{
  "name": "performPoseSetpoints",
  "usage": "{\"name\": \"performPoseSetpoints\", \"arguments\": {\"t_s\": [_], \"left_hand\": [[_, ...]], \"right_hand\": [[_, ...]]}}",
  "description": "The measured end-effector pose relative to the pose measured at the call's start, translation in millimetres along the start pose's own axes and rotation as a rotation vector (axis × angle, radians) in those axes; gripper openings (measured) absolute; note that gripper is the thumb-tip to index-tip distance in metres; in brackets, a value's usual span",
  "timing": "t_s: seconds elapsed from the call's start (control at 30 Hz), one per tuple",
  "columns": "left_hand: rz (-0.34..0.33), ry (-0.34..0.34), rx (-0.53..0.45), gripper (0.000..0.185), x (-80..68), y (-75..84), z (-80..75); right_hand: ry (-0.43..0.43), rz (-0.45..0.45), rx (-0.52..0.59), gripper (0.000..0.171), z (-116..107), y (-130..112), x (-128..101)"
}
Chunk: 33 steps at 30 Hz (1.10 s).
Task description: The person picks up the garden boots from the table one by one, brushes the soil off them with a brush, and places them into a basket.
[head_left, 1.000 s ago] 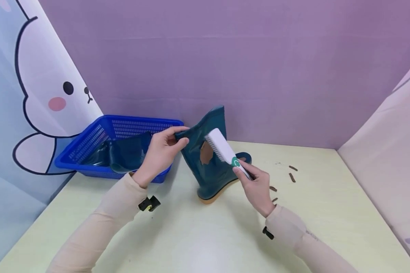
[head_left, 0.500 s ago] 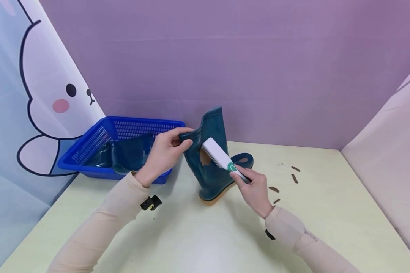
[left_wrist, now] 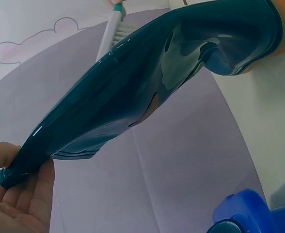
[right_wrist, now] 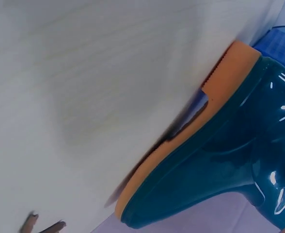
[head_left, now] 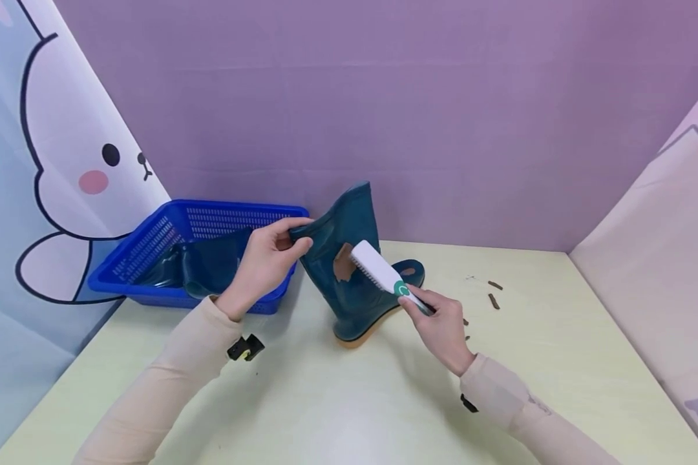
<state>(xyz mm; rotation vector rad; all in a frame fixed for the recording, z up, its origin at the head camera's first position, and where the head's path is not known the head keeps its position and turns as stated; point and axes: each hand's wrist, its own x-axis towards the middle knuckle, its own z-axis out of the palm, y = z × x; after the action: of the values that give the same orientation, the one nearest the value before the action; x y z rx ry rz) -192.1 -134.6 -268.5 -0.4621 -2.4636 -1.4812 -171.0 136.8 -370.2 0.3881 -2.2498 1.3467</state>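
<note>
A dark teal rubber boot [head_left: 355, 290] with an orange-tan sole stands on the table, its shaft leaning left. My left hand [head_left: 267, 258] pinches the top rim of the shaft between thumb and fingers; the left wrist view shows the grip on the rim [left_wrist: 16, 174]. A brown mud-like patch [head_left: 344, 263] lies on the shaft, and another brown spot [head_left: 408, 271] is on the toe. My right hand [head_left: 442, 326] holds a white scrub brush [head_left: 378, 266] with a green band, bristles facing the shaft beside the patch. In the right wrist view the boot's sole [right_wrist: 147, 165] shows along the table.
A blue plastic basket [head_left: 151, 294] at the left holds another teal boot [head_left: 209, 261] lying on its side. Several brown crumbs [head_left: 494, 301] lie on the table right of the boot. A purple backdrop [head_left: 471, 129] rises behind the table [head_left: 337, 407].
The brush went onto the brown patch, then came off it down and to the right. The boot's rim flexed inward, then opened out again. The left hand keeps its pinch.
</note>
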Motion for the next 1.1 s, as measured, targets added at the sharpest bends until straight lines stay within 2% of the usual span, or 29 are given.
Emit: {"name": "performPoseSetpoints", "arguments": {"t_s": [0.13,0.3,0.43,0.6,0.87,1.1], "left_hand": [[0.008,-0.004,-0.013,0.032,-1.4,1.3,1.7],[0.033,-0.012,0.0,0.03,-1.4,8.9,6.3],[0.051,-0.024,0.031,0.029,-1.1,15.1,8.5],[0.035,-0.037,0.042,0.03,-1.3,18.8,9.6],[0.024,-0.04,0.031,0.031,-1.8,15.5,7.0],[0.014,-0.03,0.005,0.033,-3.4,8.0,-0.4]], "right_hand": [[0.022,0.017,0.073,0.028,4.2,-3.9,1.5],[-0.013,0.004,0.14,0.029,14.7,-7.6,4.6],[-0.014,0.003,0.121,0.029,15.6,-6.4,3.3],[-0.043,0.003,0.101,0.029,10.7,-3.8,1.0],[-0.067,-0.008,0.054,0.026,3.0,3.3,-3.6],[-0.092,0.092,0.079,0.027,-9.4,4.8,-1.4]]}}
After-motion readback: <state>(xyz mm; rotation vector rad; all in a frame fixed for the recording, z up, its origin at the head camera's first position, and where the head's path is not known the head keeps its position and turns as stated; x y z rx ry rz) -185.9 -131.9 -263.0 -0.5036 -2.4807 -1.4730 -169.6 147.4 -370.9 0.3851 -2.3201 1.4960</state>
